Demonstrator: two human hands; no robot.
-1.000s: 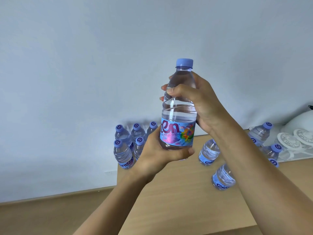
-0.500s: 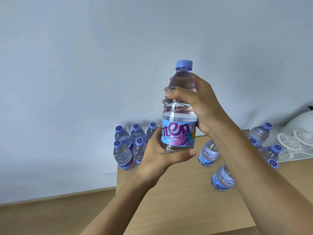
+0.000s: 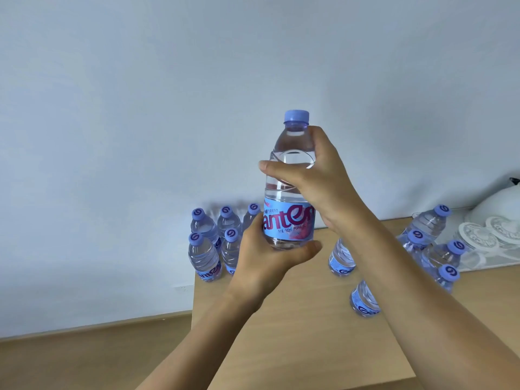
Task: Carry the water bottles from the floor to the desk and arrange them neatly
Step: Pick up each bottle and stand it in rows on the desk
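Holding one water bottle [image 3: 289, 192] upright above the desk [image 3: 295, 333]: left hand [image 3: 267, 257] cups its base, right hand [image 3: 315, 175] wraps its shoulder, probably steadying placement.

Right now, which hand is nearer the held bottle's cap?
Right. The right hand grips the bottle at its shoulder just under the cap; the left hand holds its base, well below.

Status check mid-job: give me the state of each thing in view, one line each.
Held bottle: upright, capped, raised above the desk.
Left hand: grips the bottle's base.
Right hand: grips its upper body.
Left cluster of bottles: upright, capped, at the desk's back left corner.
Scattered bottles: capped, loosely spread at right.
Desk: bare in front.
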